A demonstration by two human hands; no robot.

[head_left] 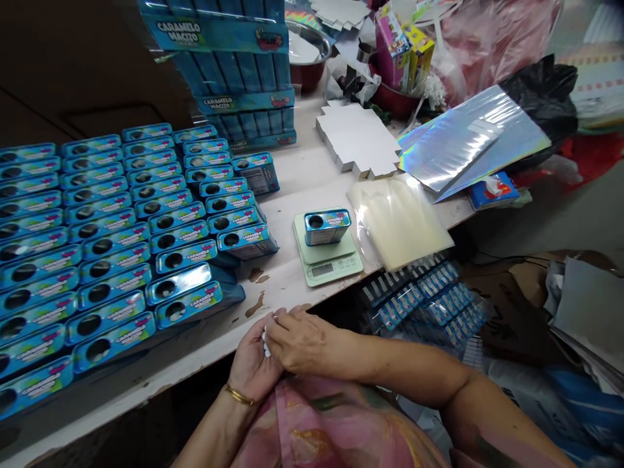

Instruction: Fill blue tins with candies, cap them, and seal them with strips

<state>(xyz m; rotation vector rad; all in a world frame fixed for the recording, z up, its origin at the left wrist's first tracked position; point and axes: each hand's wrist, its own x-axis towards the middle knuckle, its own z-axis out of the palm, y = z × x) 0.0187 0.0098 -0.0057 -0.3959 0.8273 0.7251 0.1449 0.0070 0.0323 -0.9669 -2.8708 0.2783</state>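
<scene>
My left hand (251, 367) is cupped at the table's front edge, in front of my body. In it lie small white pieces (266, 342), mostly covered. My right hand (309, 344) lies over the left palm with its fingers curled in. Its fingertips are hidden, so what they pinch cannot be made out. Beyond both hands sits a pale green digital kitchen scale (336, 268). One blue tin (327, 227) stands upright on it, with a dark round hole in its lid. To the left, many similar blue tins (188, 305) stand in rows, some with pale contents visible through the holes.
Stacked blue display boxes (224, 32) rise at the back left. A pile of clear plastic sleeves (402, 221) lies right of the scale. Behind are white cardboard cutouts (361, 136) and shiny holographic sheets (468, 146). Below the table edge are wrapped blue packs (433, 292).
</scene>
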